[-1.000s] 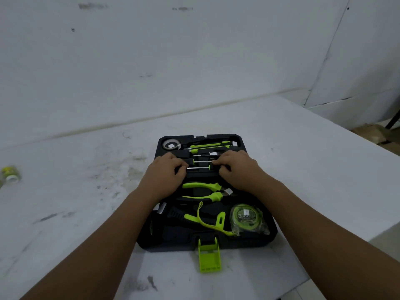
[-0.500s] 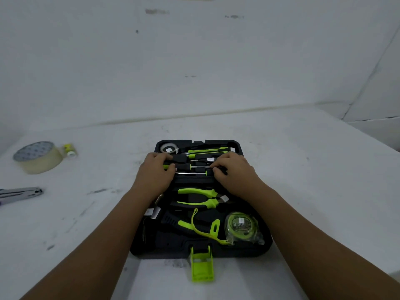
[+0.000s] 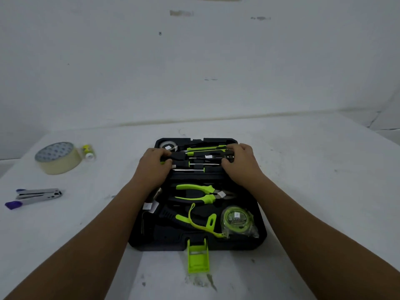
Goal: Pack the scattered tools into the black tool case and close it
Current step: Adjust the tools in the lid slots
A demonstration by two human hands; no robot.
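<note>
The black tool case (image 3: 260, 233) lies open on the white table, its green latch (image 3: 198, 256) hanging over the near edge. Green-handled pliers (image 3: 194, 192), a green tape measure (image 3: 237, 219), a black and green handled tool (image 3: 173, 215) and a small tape roll (image 3: 167, 145) sit in their slots. Several black and green screwdrivers (image 3: 203, 158) lie in a row at the far end. My left hand (image 3: 154, 166) grips a screwdriver's handle at the row's left end. My right hand (image 3: 241, 164) curls over the right ends, thumb underneath.
A roll of masking tape (image 3: 57, 158) and a small yellow-green bottle (image 3: 88, 151) stand at the far left. A metal stapler (image 3: 37, 194) with a purple piece (image 3: 13, 205) lies left of the case. The wall runs behind the table.
Both hands have slid apart from the middle of the screwdriver row to its two ends and a little farther back. The view has shifted left, bringing the stapler into sight.
</note>
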